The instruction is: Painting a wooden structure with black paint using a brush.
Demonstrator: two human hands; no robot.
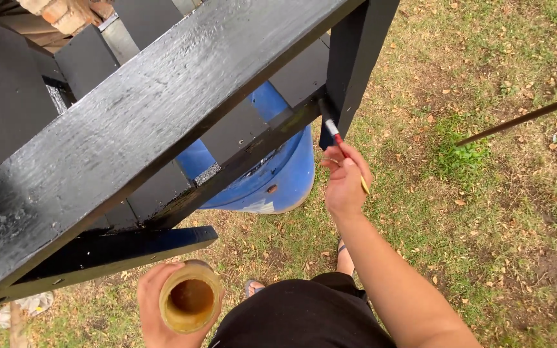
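Right hand: fingers pinching a paintbrush, bristles touching the black wooden frame just above.
Left hand: wrapped around a yellowish cup.

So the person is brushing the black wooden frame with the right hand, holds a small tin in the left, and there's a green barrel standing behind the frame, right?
Nearly, but the barrel is blue, not green, as the head view shows. The rest holds: the right hand puts a thin brush to the black wooden frame, and the left hand holds a small open tin.
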